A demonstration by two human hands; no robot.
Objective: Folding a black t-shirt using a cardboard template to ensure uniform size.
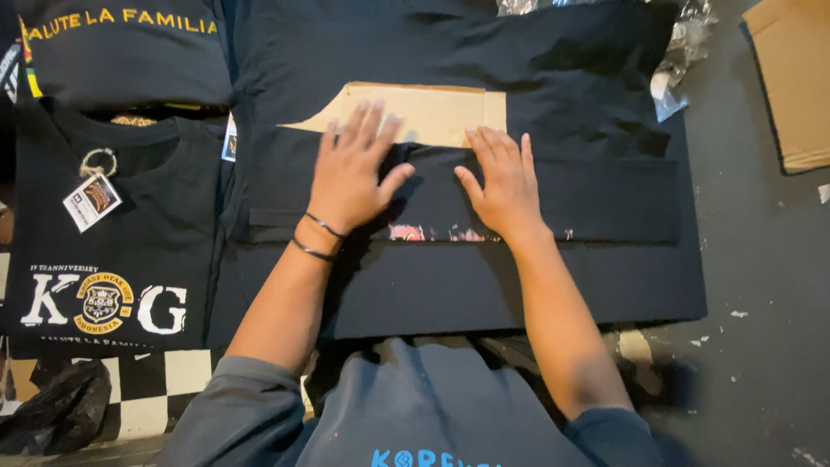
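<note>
My left hand point(350, 177) and right hand point(504, 186) lie flat, fingers spread, gripping nothing, pressing the folded flap of a black shirt point(553, 277) spread on the floor before me. Their fingertips reach onto a cardboard sheet point(432, 112) lying on it. Left of it lie tagged printed shirts point(104, 259); beyond, crumpled plastic point(683, 43).

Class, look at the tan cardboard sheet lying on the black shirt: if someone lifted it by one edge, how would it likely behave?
The cardboard sheet lies flat with crisp straight edges, so it would probably stay stiff. It looks thin, so likely light. The black shirt folded over it would probably flop and slide off.
</note>
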